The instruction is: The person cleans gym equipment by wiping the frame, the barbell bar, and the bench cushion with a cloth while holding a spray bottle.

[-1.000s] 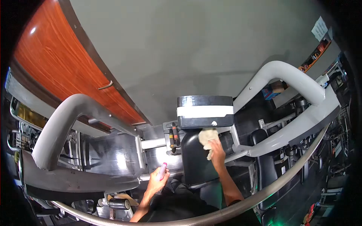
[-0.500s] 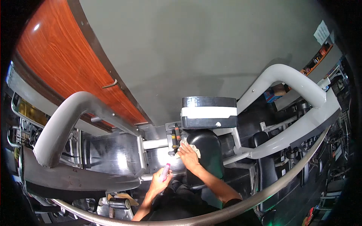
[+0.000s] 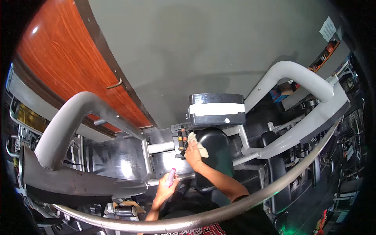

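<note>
My right hand (image 3: 192,154) presses a cream cloth (image 3: 202,150) at the left edge of a black padded seat (image 3: 216,145). Just beyond the fingers are two black handles with coloured bands (image 3: 183,139), beside the seat. Lower and to the left, my left hand (image 3: 166,188) is wrapped round a small pink bottle (image 3: 170,178) held upright, its pink cap up. Behind the seat stands a black backrest pad with a white band (image 3: 216,110).
Thick grey machine frames curve up at left (image 3: 66,125) and right (image 3: 297,74). A metal bar (image 3: 235,209) arcs across in front of me. A wooden door (image 3: 74,66) and a grey wall (image 3: 219,47) stand behind. More gym equipment lies at the right.
My right hand has moved slightly up with the cloth, which now spreads differently around the fingers. The left hand keeps hold of the bottle. The whole view has shifted a little.
</note>
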